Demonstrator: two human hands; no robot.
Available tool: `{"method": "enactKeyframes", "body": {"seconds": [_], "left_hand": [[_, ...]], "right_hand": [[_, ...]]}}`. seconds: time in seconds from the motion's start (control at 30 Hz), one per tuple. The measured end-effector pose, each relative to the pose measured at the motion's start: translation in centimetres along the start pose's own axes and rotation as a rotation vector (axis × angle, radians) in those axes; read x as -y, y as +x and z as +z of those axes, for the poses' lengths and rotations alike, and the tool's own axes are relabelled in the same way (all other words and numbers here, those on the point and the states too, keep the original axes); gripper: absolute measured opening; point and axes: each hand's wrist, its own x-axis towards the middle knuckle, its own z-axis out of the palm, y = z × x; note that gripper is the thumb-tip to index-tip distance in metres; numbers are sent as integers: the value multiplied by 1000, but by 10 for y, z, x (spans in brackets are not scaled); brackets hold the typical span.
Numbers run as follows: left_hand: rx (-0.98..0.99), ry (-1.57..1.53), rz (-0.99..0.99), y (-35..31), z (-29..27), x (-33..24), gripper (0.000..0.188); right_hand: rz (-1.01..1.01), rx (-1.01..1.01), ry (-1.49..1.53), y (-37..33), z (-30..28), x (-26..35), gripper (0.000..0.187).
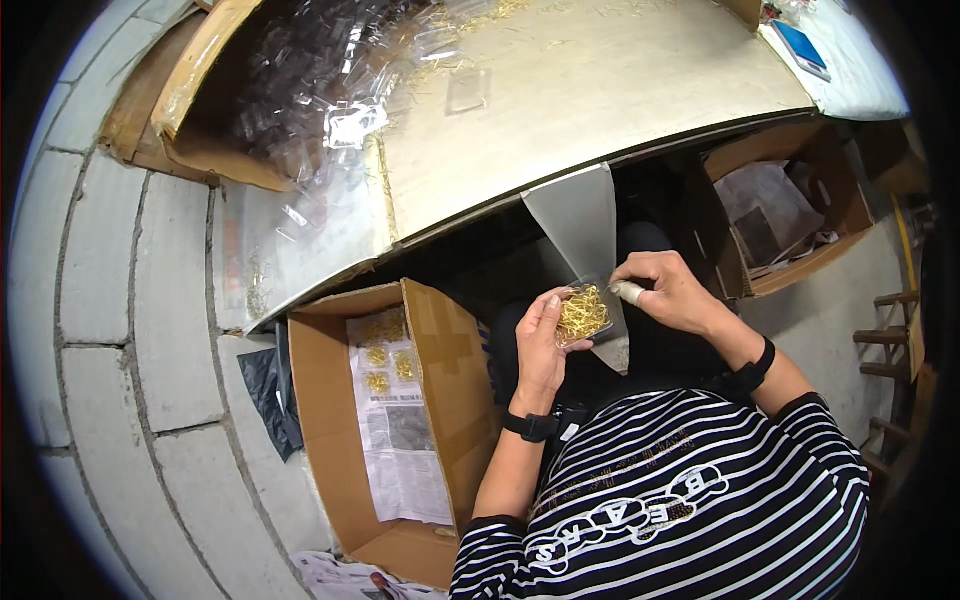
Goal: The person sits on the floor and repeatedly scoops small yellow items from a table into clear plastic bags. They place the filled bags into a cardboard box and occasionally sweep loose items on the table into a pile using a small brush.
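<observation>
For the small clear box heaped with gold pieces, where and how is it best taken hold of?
Likely by its side walls, from the left and beneath, as the left grip cradles it: the small clear box looks open-topped, so coming from above would probably disturb the gold pieces.

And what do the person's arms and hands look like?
The left hand and right hand are ungloved, though one right digit wears a pale wrap. Each arm has a black wrist strap, the left one with a boxy piece. The short sleeves are black with thin white stripes.
</observation>
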Motion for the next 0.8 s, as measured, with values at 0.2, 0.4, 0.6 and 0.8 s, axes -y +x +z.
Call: {"method": "enactKeyframes", "body": {"seconds": [0.2,0.4,0.6,0.8], "left_hand": [[29,-22,13,0,6,-2,29],[-26,-89,88,-1,13,0,33],[39,-17,94,-4,8,-6,34],[71,9,86,-4,8,-8,33]], "right_hand": [[-120,26,-343,2,1,25,27],[-344,174,-456,3,12,25,60],[-439,48,-373,5,23,11,40],[-393,48,-183,15,27,18,28]]}}
